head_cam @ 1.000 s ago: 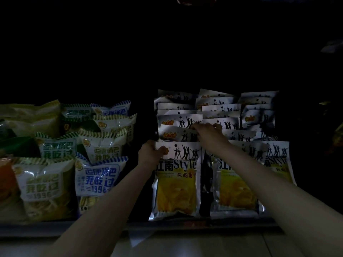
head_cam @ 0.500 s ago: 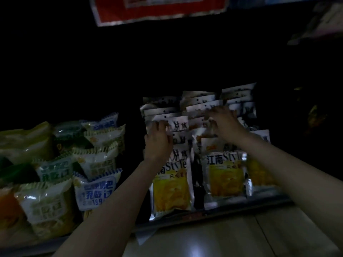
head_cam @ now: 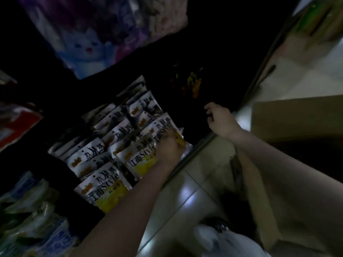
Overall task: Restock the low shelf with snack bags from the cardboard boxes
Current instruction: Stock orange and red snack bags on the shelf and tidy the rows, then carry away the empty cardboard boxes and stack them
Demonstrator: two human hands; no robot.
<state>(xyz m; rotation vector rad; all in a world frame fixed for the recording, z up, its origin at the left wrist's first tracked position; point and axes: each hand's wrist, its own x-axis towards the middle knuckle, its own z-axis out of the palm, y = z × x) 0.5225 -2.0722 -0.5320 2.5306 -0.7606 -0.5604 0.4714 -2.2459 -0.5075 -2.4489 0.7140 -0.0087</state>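
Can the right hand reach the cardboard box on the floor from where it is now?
Probably yes. The right hand hovers empty and loosely curled at the shelf edge, and the brown cardboard box stands just beside it with nothing visible between them.

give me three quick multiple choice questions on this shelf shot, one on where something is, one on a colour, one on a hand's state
1. Where does the left hand rest?
A. on the white and yellow snack bags
B. on the cardboard box
C. on the floor

2. What colour is the lower part of those bags?
A. red
B. yellow
C. purple

3. What does the right hand hold?
A. a snack bag
B. a box flap
C. nothing

Answers:
1 A, it lies on the front bags.
2 B, yellow shows under the print.
3 C, its loosely curled fingers hold nothing over the dark shelf.
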